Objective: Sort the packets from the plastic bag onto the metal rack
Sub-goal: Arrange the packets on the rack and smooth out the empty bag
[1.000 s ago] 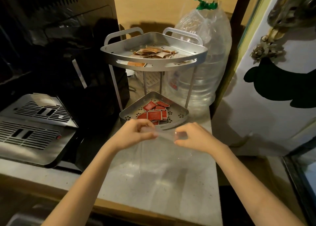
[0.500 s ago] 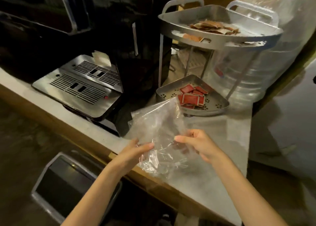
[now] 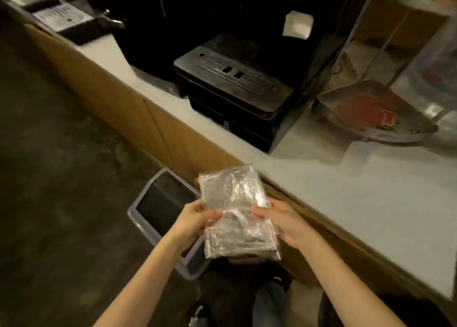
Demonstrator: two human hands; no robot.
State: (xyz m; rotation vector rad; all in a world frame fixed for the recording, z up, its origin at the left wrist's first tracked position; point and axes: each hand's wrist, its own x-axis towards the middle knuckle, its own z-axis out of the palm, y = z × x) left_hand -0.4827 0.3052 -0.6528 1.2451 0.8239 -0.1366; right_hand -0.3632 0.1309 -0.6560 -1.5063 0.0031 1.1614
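The clear plastic bag (image 3: 237,213) is folded into a flat rectangle and held in front of the counter edge, above the floor. My left hand (image 3: 195,221) grips its left side and my right hand (image 3: 284,219) grips its right side. No packets show inside it. The metal rack's lower tray (image 3: 329,99) stands at the right on the counter with red packets (image 3: 366,109) in it, blurred. The rack's upper tray is mostly out of the frame.
A black coffee machine with a slotted drip tray (image 3: 232,79) stands on the grey counter (image 3: 346,178) left of the rack. A grey bin with a dark opening (image 3: 163,208) sits on the floor just below and left of my hands.
The view has swung left and down. The bag, loose and open over the counter before, is now folded flat and pulled off the counter toward me, above the bin.
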